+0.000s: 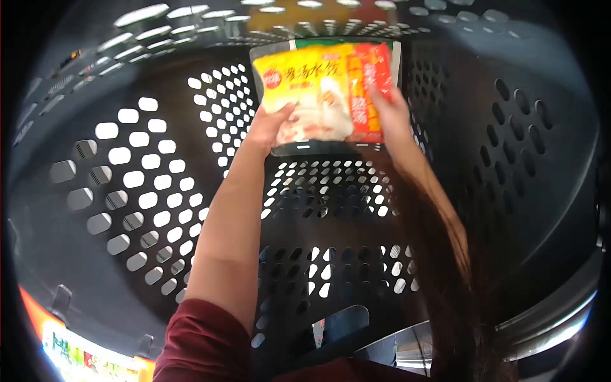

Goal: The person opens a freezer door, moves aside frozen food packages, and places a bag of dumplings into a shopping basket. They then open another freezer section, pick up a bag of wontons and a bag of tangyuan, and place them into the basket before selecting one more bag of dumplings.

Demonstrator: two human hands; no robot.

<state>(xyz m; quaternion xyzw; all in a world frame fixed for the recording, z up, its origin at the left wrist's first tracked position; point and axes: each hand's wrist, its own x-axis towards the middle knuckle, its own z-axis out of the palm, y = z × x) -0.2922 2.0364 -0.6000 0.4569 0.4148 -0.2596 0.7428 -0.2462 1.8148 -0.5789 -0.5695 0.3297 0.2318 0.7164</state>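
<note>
A yellow and red bag of frozen dumplings (312, 89) is between my two hands, deep inside a black plastic shopping cart (344, 232). My left hand (270, 127) grips its lower left side, thumb on the front. My right hand (390, 114) holds the right edge, with the fingers partly hidden behind the bag. Printed on the front are large characters and a picture of dumplings. Grey, green and dark edges of something show around the bag; I cannot make out what it is.
Perforated cart walls rise on the left (137, 169) and right (515, 121). Long dark hair (439, 242) hangs over my right forearm. A bright, colourful display (86, 360) shows outside the cart at lower left.
</note>
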